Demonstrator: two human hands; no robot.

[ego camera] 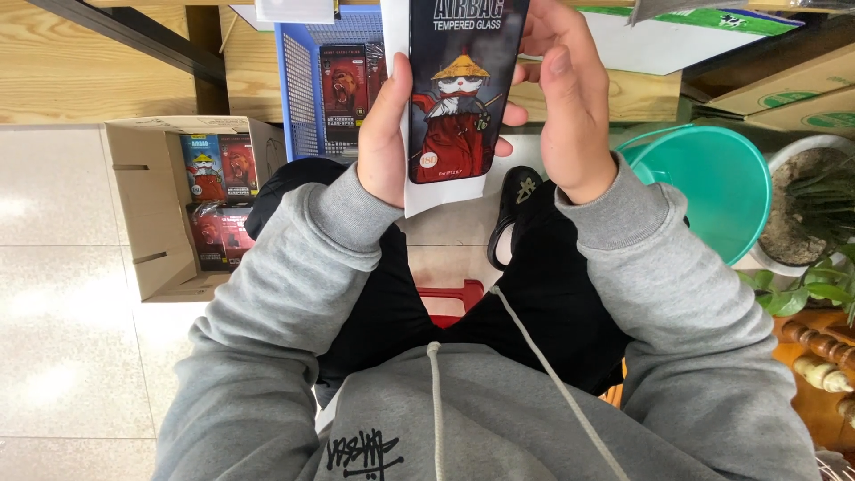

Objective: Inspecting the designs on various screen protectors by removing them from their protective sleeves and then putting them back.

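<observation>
I hold a flat dark package (459,89) with a cartoon figure in a straw hat upright above my lap, a white sleeve (419,191) showing behind its lower edge. My left hand (385,134) grips its left side, thumb on the front; my right hand (570,111) clasps the right edge, fingers curled. Beyond stands a blue basket (298,80), at left an open cardboard box (147,223) holding similar packs, at right a teal bucket (712,191).

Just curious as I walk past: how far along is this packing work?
Done: flat packets stand in the cardboard box. In hand: the left hand and right hand hold a dark packet against a white sleeve. Left: more packets sit in the blue basket.
</observation>
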